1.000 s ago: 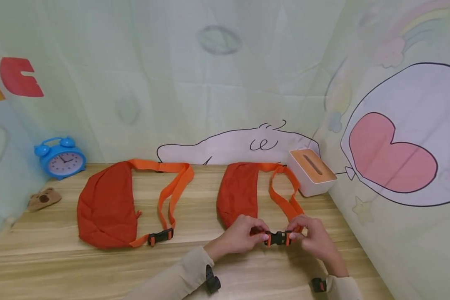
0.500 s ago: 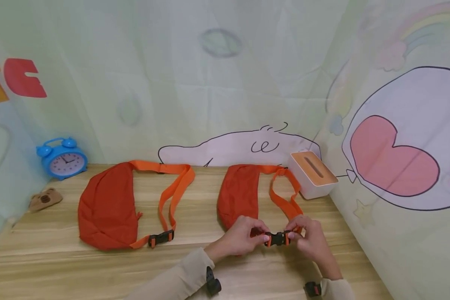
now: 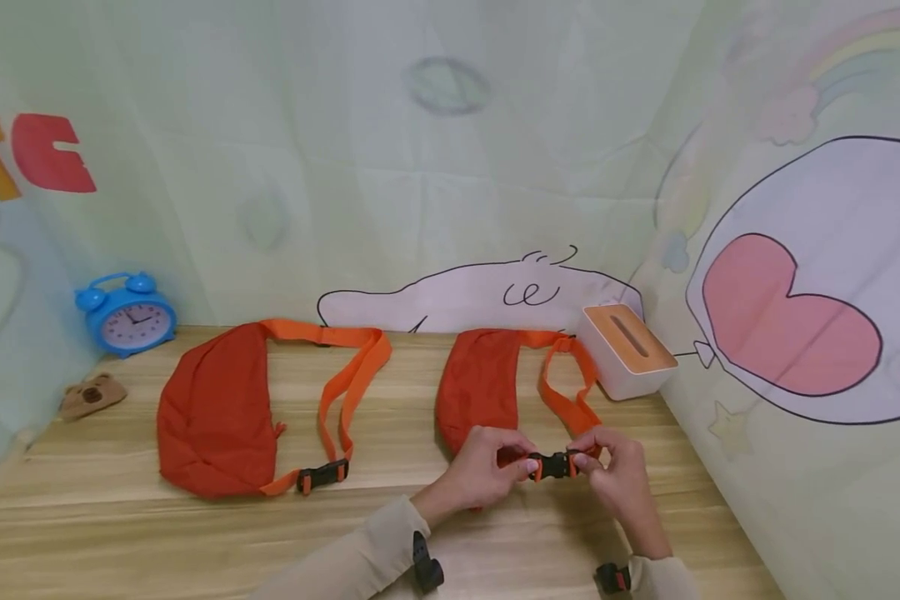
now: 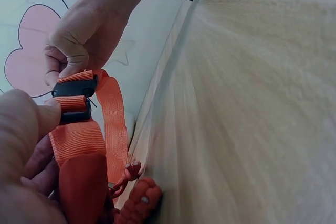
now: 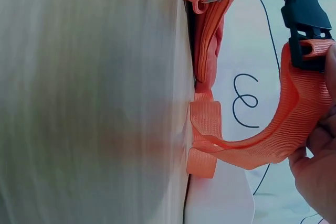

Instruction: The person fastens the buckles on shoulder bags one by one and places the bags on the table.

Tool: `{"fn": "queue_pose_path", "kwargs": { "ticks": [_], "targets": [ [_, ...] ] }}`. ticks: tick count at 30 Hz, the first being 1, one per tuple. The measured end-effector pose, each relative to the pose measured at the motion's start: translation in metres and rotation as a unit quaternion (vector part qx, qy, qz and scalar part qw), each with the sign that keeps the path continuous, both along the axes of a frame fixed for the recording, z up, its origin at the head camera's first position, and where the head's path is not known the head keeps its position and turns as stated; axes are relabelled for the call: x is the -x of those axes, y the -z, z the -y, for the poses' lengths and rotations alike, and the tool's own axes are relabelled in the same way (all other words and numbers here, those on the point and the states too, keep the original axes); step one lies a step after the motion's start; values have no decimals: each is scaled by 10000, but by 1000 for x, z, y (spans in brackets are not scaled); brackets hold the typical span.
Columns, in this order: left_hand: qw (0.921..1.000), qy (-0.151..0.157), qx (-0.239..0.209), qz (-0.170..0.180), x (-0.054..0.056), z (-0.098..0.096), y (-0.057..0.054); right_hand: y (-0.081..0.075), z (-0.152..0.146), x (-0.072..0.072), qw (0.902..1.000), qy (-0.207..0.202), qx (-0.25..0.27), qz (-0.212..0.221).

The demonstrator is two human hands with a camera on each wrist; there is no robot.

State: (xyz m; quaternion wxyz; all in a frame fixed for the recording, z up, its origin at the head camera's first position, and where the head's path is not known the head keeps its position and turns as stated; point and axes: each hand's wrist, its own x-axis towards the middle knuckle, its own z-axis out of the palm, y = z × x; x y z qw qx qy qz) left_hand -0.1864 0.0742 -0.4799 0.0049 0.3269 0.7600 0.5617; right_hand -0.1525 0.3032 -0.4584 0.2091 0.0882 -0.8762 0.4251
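Low over the table, my left hand (image 3: 482, 468) pinches the left end of a black side-release buckle (image 3: 554, 466), where orange webbing threads through it. The other end is pinched between thumb and fingers of my right hand (image 3: 622, 479). The buckle's two halves (image 5: 305, 11) meet in line in the right wrist view; whether they are fully latched I cannot tell. This buckle belongs to the smaller red waist bag (image 3: 480, 387), whose orange strap (image 3: 566, 404) loops behind my right hand. My left hand partly hides the bag's near end.
A second red waist bag (image 3: 217, 417) lies left, its black buckle (image 3: 322, 476) joined. Behind it stand a blue alarm clock (image 3: 131, 317) and a brown bear-face item (image 3: 93, 396). A white tissue box (image 3: 630, 350) with an orange top stands at the back right, against the printed cloth wall.
My right hand has moved slightly left toward my left hand, and the buckle halves sit closer together. Both hands and the buckle have risen a little in the head view.
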Motion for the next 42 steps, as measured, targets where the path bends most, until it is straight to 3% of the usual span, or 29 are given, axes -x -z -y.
{"fn": "queue_pose_path", "kwargs": {
  "ticks": [8, 14, 19, 24, 29, 35, 42],
  "targets": [
    [9998, -190, -82, -20, 0, -1, -1, 0, 9, 0, 9990, 207, 392, 29],
    [9998, -207, -7, -54, 1, 2, -2, 0, 10, 2, 9995, 236, 198, 39],
    [9991, 31, 419, -44, 2, 6, -4, 1, 0, 5, 9979, -408, -493, 68],
    [9930, 448, 1055, -288, 3, 14, -4, 3, -14, 7, 9827, -1386, -1226, -29],
    [9890, 709, 1257, -309, 2, 25, -9, 5, -23, 8, 9688, -1941, -1541, -55],
    [9855, 528, 1563, -386, 0, 45, -19, 1, -29, 7, 9601, -2239, -1673, -39],
    [9726, 111, 2211, -714, -9, 77, -26, -7, -28, 9, 9542, -2077, -2139, -233]
  ]
}}
